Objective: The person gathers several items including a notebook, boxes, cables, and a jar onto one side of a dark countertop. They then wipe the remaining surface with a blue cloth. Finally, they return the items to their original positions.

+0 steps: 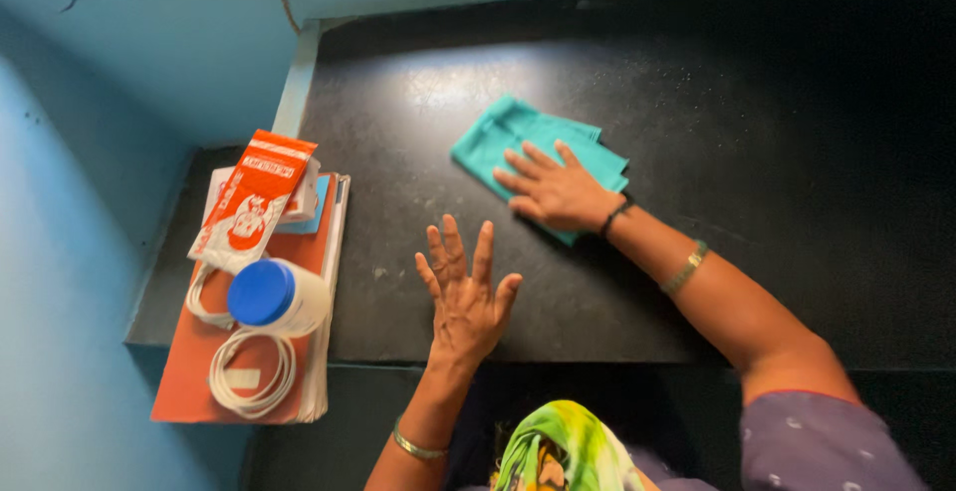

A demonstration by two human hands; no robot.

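Right hand flat on teal cloth, fingers spread, on black worktop. Left hand open, empty, above worktop.

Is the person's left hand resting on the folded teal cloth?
No, the left hand hovers open over the black countertop; the right hand presses the folded teal cloth.

This looks like a room in a home. A dark stone counter runs against blue painted walls. At its left end lie a book stack, coiled white cable and a blue-lidded jar.
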